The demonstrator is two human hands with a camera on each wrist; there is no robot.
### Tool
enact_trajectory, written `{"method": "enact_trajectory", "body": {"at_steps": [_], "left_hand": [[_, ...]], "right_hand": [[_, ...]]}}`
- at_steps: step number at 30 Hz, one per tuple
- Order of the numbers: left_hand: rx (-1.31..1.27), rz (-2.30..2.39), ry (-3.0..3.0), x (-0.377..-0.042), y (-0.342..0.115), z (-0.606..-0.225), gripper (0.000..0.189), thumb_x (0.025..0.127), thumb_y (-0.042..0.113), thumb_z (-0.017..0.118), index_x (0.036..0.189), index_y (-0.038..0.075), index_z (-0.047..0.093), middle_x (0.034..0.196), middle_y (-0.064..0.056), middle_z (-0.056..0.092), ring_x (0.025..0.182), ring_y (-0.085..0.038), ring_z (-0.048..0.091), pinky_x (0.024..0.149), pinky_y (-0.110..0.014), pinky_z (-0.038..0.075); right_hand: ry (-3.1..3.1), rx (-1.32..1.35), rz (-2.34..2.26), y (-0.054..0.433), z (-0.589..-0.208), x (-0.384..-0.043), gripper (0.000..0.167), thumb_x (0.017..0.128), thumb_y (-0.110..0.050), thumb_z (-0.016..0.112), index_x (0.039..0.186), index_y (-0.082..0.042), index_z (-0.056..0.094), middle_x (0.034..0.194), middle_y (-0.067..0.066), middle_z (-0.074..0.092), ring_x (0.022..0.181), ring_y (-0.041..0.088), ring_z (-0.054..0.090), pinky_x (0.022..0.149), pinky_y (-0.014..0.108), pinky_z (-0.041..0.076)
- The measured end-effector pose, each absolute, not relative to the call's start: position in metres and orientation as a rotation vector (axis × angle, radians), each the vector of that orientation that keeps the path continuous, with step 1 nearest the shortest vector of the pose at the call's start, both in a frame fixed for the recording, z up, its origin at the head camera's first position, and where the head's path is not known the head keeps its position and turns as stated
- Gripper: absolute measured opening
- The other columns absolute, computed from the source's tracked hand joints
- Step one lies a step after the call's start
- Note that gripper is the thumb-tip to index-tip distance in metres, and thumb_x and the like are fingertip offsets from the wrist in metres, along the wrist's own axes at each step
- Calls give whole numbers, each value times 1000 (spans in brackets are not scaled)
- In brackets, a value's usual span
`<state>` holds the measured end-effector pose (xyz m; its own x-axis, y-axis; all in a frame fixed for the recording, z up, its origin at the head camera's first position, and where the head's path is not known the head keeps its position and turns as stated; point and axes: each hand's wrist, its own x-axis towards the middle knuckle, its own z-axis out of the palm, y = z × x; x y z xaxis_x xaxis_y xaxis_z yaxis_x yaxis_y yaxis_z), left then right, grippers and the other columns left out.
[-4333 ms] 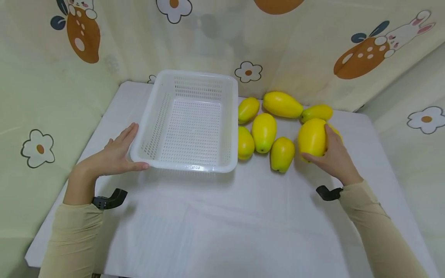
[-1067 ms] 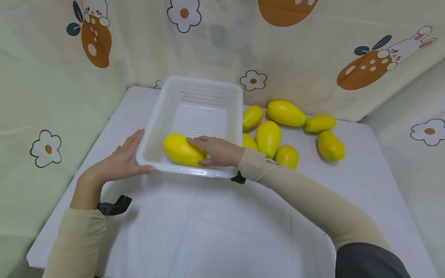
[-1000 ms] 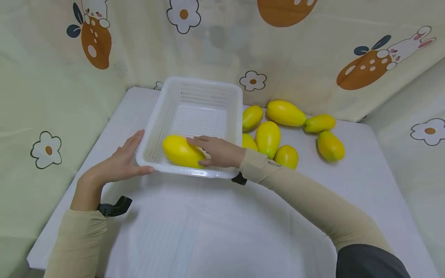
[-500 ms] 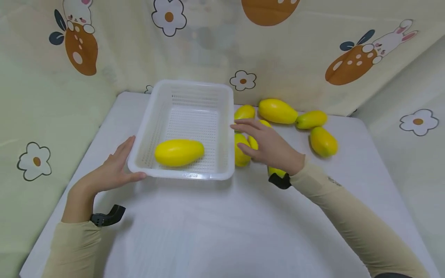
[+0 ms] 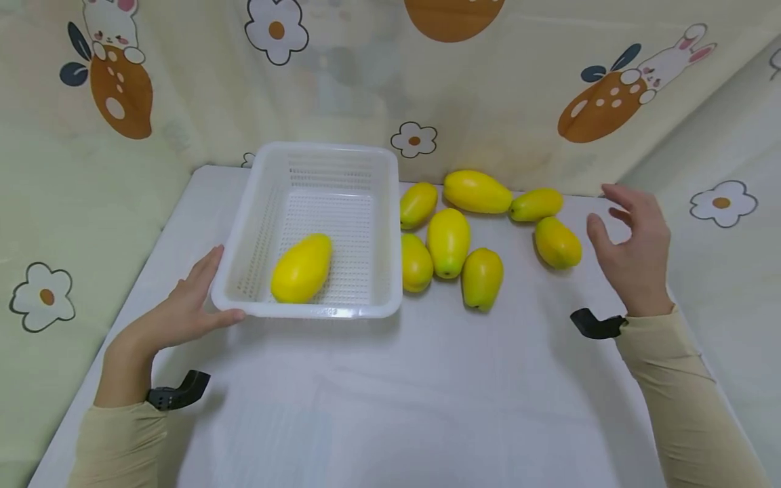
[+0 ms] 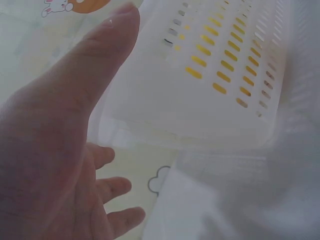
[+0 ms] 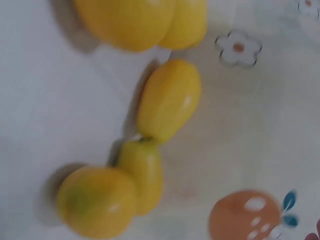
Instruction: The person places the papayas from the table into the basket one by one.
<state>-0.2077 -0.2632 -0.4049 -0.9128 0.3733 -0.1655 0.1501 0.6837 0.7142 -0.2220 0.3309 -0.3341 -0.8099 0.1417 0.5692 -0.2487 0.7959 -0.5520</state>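
Observation:
My left hand (image 5: 173,315) rests against the near left corner of a white perforated plastic basket (image 5: 305,310), fingers straight along its side and thumb at the front rim. In the left wrist view the thumb (image 6: 95,55) lies along the basket wall (image 6: 150,110). One yellow papaya (image 5: 302,268) lies slanted in the basket's near left part. Holding nothing, my right hand (image 5: 637,247) hovers over the table's right end, thumb and fingers spread apart. Nearest to it is a short papaya (image 5: 558,242), touching a slimmer one (image 5: 537,205) behind.
Several more papayas lie right of the basket: a long one (image 5: 477,192) at the back, a plump one (image 5: 449,242) mid-group and one (image 5: 482,278) in front. The white-covered table (image 5: 390,400) meets a printed curtain (image 5: 342,88) at its back edge.
My right hand carried a papaya from the right into the basket, let it go and came back to the right. The papaya has since turned in the basket. My left hand stays at the corner.

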Motion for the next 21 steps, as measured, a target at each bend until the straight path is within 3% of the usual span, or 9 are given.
{"method": "enact_trajectory", "body": {"at_steps": [3,8,15,21], "left_hand": [[427,1092,2603,-206,-264,-407,104,81,39,73,151,38,-5,159,-5,2,143,-35,5,100,-78,-1],[437,1132,2611,-202,-264,-410,104,80,34,74,150,39,-3,158,-6,6,137,-33,11,99,-78,3],[475,1108,2648,-203,-261,-414,109,80,27,75,152,29,-7,154,-13,11,127,-37,20,96,-73,17],[466,1112,2658,-206,-258,-415,111,79,26,77,152,32,-6,155,-12,11,128,-35,20,97,-73,21]], "right_hand": [[-2382,-88,878,353,-351,-223,49,89,-18,61,136,-25,50,135,1,48,124,10,43,104,18,36],[-2525,-328,1089,371,-385,-232,65,91,-32,60,148,-30,27,152,1,25,140,19,27,116,32,25],[-2657,-381,1246,386,-419,-243,87,88,-40,63,153,-17,10,154,14,7,142,38,14,115,53,20],[-2779,-341,1184,391,-433,-252,97,85,-42,67,153,-11,5,152,22,2,138,47,15,111,59,21]]}}
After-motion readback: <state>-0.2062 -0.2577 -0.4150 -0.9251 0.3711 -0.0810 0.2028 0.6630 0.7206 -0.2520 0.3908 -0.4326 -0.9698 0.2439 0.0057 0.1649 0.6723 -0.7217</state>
